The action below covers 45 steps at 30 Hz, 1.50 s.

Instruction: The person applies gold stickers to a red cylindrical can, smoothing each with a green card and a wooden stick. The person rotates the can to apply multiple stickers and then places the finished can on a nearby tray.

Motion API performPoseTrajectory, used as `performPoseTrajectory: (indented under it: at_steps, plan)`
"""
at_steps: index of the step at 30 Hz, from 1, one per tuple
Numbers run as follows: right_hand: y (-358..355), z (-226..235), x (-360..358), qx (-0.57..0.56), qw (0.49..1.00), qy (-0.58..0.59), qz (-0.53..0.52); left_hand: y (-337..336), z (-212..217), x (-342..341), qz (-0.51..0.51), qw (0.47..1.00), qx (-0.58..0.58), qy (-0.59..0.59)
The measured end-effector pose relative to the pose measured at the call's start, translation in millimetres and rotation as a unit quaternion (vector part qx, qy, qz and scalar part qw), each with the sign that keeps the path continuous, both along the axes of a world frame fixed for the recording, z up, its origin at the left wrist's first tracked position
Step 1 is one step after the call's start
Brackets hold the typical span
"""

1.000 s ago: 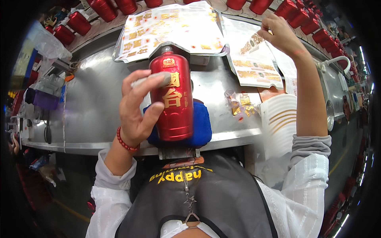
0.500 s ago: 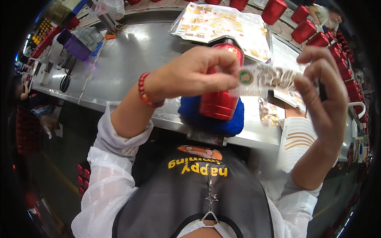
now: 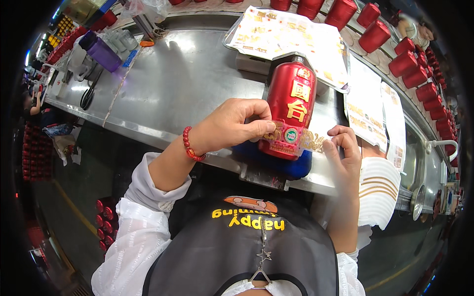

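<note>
A red bottle [image 3: 280, 93] with raised gold characters lies tilted on a blue cloth [image 3: 299, 168], its neck pointing away from me. Across its lower front stretches a clear decal strip [image 3: 291, 135] with gold ornament and a round green emblem. My left hand [image 3: 242, 121] pinches the strip's left end between thumb and forefinger. At the other end, my right hand [image 3: 343, 148] pinches the strip with thumb and fingertips. The strip lies over the bottle's face; whether it is stuck down I cannot tell.
Behind the bottle, a tray [image 3: 284, 37] holds a sheet of gold decals. More decal sheets [image 3: 365, 106] lie to the right, above a stack of white curved pieces [image 3: 377, 190]. A purple bottle [image 3: 100, 52] stands far left. Rows of red bottles [image 3: 374, 36] line the back.
Both hands have come down with the strip, from in front of the bottle's upper part to its lower front. My right hand has moved left and nearer to me.
</note>
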State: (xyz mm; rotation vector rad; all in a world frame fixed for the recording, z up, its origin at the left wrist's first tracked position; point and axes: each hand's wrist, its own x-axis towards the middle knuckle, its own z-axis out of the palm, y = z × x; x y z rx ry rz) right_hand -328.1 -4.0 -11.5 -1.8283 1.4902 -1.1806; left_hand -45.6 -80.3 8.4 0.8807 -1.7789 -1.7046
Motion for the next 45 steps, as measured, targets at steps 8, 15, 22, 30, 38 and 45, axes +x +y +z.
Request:
performPoseTrajectory:
  at_steps: [8, 15, 22, 30, 38, 45]
  plan:
    - [-2.2, -4.8, 1.9, 0.008, 1.0, -0.014, -0.003, -2.1, 0.4, 1.1, -0.004, 1.0, 0.026, 0.007]
    - [-2.8, -7.4, 3.6, 0.023, 1.0, -0.014, -0.004, -3.2, -2.3, 0.9, -0.004, 1.0, 0.018, 0.015]
    - [-6.0, -12.9, 0.9, 0.02, 1.0, 0.01, 0.01, -2.2, -6.3, -0.9, 0.019, 0.995, -0.087, -0.041]
    - [-7.7, -2.1, 26.0, 0.073, 0.993, -0.089, 0.038, 5.6, -22.2, -2.1, 0.16, 0.937, -0.296, -0.093]
    - [-15.1, -9.5, 27.4, 0.089, 0.992, -0.012, 0.09, 19.0, -54.7, -18.0, 0.15, 0.957, -0.248, -0.007]
    - [-16.6, -7.1, 29.6, 0.1, 0.99, -0.014, 0.095, 16.4, -55.3, -17.2, 0.146, 0.956, -0.252, -0.019]
